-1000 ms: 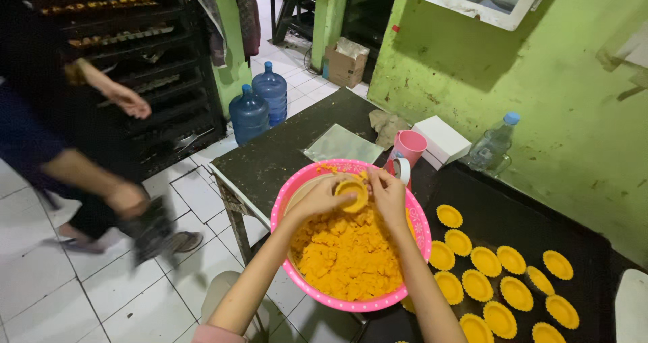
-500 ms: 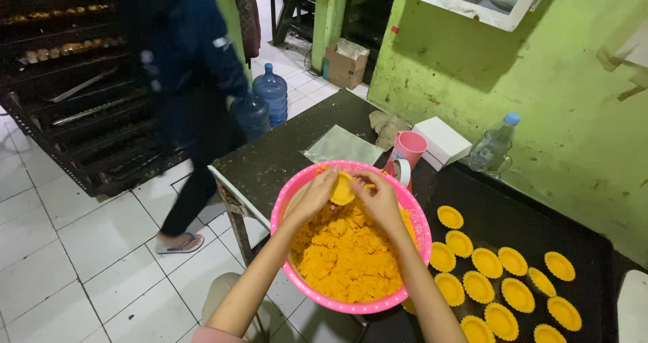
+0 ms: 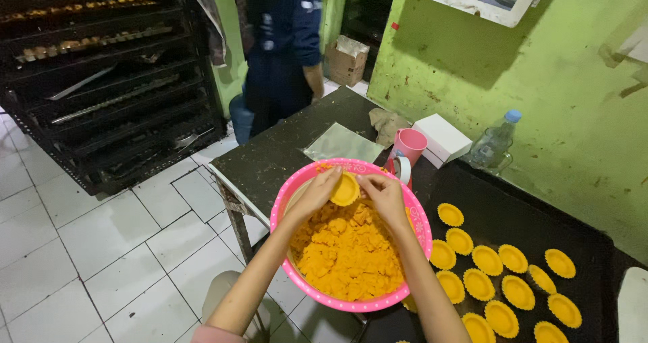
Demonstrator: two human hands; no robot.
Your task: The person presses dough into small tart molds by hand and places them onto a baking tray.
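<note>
- The left hand (image 3: 316,196) and the right hand (image 3: 383,193) meet over the far side of the pink basin (image 3: 285,211), fingers of both pinched together on a small yellow tart shell (image 3: 345,190).
- The shell is held just above the heap of crumbly orange dough (image 3: 347,252) that fills the basin, which sits at the near edge of the dark table (image 3: 283,155).
- The step in hand looks like pressing dough into the fluted mould and shaping its rim with the fingertips.
- To the right, a black tray (image 3: 520,215) carries rows of finished shells (image 3: 499,279), with free room along its far edge.
- The next move likely calls for an even wall all round, then a gentle carry across to an open spot on the tray without denting the soft edge.
- Behind the basin stand a pink cup (image 3: 409,145), a white box (image 3: 442,139) and a plastic bottle (image 3: 493,140); another person in dark blue (image 3: 283,39) stands by the table's far corner beside a black oven rack (image 3: 101,80).
</note>
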